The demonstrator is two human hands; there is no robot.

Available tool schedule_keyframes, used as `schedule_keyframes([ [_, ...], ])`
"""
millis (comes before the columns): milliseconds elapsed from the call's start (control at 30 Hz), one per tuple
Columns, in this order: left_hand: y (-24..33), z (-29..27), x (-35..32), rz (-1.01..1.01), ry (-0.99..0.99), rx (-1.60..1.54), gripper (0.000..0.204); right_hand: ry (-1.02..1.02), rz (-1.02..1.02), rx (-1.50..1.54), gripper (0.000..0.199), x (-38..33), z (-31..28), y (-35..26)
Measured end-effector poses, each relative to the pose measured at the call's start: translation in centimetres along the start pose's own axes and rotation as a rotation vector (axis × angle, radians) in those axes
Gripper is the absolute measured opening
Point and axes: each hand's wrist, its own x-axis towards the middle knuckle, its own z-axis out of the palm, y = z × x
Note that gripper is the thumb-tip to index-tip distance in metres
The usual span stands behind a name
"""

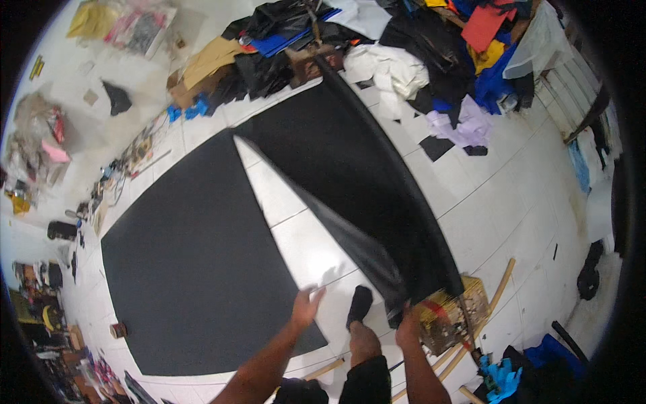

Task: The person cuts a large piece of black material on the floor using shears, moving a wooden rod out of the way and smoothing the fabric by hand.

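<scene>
Floor [498, 202]: pale glossy tiles, dark joints. Bright light reflection [323, 262] near frame centre. Upper right: heap of mixed-colour scraps [451, 47]; beyond it, pale slatted panel [572, 94] at right. Left: clear plastic bags [37, 138]. Lower left: dense small clutter [50, 316], detail blurred. Black coil [591, 273] far right.

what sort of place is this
Probably a small workshop for fabric or similar sheet material: a large dark grey sheet lies flat on the white tiled floor, the right hand holds a black sheet, and a multicoloured heap of material lies beyond.
</scene>
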Motion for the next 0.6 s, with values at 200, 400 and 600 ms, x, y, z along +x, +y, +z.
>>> schedule_keyframes([
  [200,24.9,-2.6,10.5,-0.138,-0.102,-0.712,0.044,-0.272,0.225,0.174,0.046,-2.0,-10.2,-8.5],
  [400,26.1,-2.9,9.7,0.101,-0.071,-0.454,0.043,-0.692,0.298,0.412,0.084,-1.6,-11.0,-11.2],
  [600,27.4,-8.5,2.1,-0.032,-0.379,-0.851,0.044,-0.111,-0.063,-0.347,0.095,3.4,-1.0,-29.2],
])
